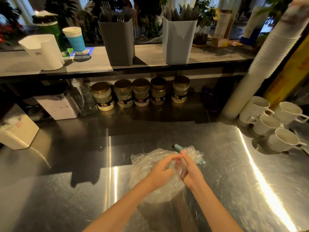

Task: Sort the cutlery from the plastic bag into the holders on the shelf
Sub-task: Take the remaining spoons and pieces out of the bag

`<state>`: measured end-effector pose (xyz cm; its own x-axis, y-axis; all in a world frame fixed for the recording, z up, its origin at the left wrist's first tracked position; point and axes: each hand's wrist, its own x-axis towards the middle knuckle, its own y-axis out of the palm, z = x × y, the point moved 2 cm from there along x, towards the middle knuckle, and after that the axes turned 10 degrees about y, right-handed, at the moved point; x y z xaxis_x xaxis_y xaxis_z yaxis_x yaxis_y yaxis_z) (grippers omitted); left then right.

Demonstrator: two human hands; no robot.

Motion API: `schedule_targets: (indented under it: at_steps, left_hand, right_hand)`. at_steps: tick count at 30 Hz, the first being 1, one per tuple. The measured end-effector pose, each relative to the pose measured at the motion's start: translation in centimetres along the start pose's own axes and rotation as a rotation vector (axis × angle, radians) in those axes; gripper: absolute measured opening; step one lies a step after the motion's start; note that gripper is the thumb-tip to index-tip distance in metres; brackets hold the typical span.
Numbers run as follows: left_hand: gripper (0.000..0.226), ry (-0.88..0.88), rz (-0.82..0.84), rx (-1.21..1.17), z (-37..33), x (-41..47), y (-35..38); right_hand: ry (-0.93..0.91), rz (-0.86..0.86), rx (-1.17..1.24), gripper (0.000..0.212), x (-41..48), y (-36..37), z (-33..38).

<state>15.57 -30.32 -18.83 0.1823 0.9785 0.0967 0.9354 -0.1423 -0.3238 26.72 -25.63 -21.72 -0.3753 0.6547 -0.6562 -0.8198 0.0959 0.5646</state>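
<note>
A clear plastic bag (142,166) lies crumpled on the steel counter (66,190). Its gathered neck (194,154) is held by a teal clip (178,147). My left hand (160,171) pinches the bag just below the neck. My right hand (190,171) grips the bunched neck beside the clip. Any cutlery inside the bag is hidden. On the shelf (147,52) stand a dark grey holder (118,42) full of forks and a pale blue holder (178,42) with handles sticking up.
White mugs (274,124) cluster at the right, beside a tall stack of white cups (267,59). Several jars (140,92) line the back under the shelf. A white box (18,131) sits at the left. A white pitcher (43,51) and paper cups (75,39) stand on the shelf.
</note>
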Motion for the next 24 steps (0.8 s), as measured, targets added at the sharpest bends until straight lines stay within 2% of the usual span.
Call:
schedule_targets:
  at_steps: [3,7,8,10,12,13,15,17,20,24]
  left_hand:
    - [0.062,0.017,-0.098,-0.058,0.2,-0.1,-0.6]
    - [0.034,-0.001,-0.298,-0.17,0.6,-0.4,-3.5]
    - [0.029,-0.031,-0.256,-0.178,0.6,-0.3,-4.5]
    - [0.037,-0.135,-0.013,-0.078,0.8,-0.2,-5.7]
    - [0.043,-0.242,0.302,0.215,2.0,-0.2,-5.8]
    - [0.041,-0.266,0.394,0.389,2.8,-0.1,-5.6]
    - [0.039,-0.297,0.46,0.705,4.2,0.2,-5.1]
    - [0.035,-0.341,0.457,0.877,5.9,0.7,-4.5]
    - [0.032,-0.432,0.503,1.017,8.3,1.3,-4.0]
    - [0.043,-0.548,0.581,1.101,10.8,1.4,-3.9]
  right_hand:
    - [-0.036,0.027,-0.06,0.02,-0.1,0.4,0.1]
    - [-0.026,-0.007,-0.013,0.005,0.1,0.4,0.4]
    - [-0.025,-0.021,-0.032,0.004,0.0,0.4,0.6]
    - [-0.023,-0.031,-0.104,0.011,-0.1,0.5,0.7]
    - [-0.014,-0.042,-0.18,0.014,-0.1,0.6,0.5]
    - [-0.007,-0.054,-0.205,0.014,0.0,0.7,0.3]
    - [0.003,-0.065,-0.216,0.015,0.3,0.8,-0.1]
    - [0.024,-0.065,-0.227,0.018,0.8,0.7,-0.7]
    - [0.089,-0.075,-0.295,0.022,1.3,0.3,-1.6]
    - [0.176,-0.094,-0.342,0.016,1.9,-0.3,-2.8]
